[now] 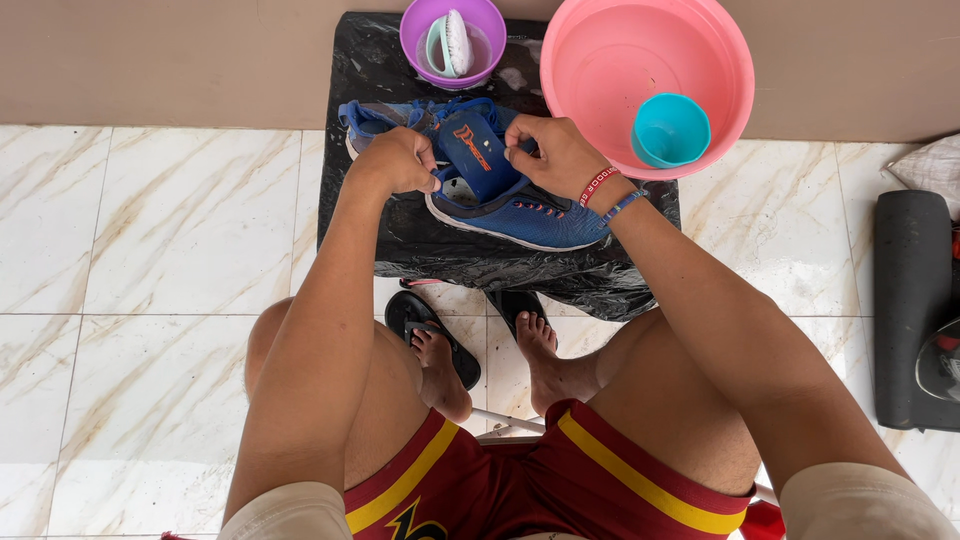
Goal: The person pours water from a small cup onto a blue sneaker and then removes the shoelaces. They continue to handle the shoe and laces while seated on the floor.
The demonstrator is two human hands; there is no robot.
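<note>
A blue sneaker with a white sole lies on a low stand wrapped in black plastic. My left hand and my right hand both pinch a blue insole that sticks up out of the shoe's opening. My right wrist wears a red band and a blue band. A second blue shoe lies behind my left hand, partly hidden.
A pink basin holding a teal cup sits at the stand's far right. A purple bowl with a scrub brush stands at the back. My feet rest on black sandals below. A dark mat lies right.
</note>
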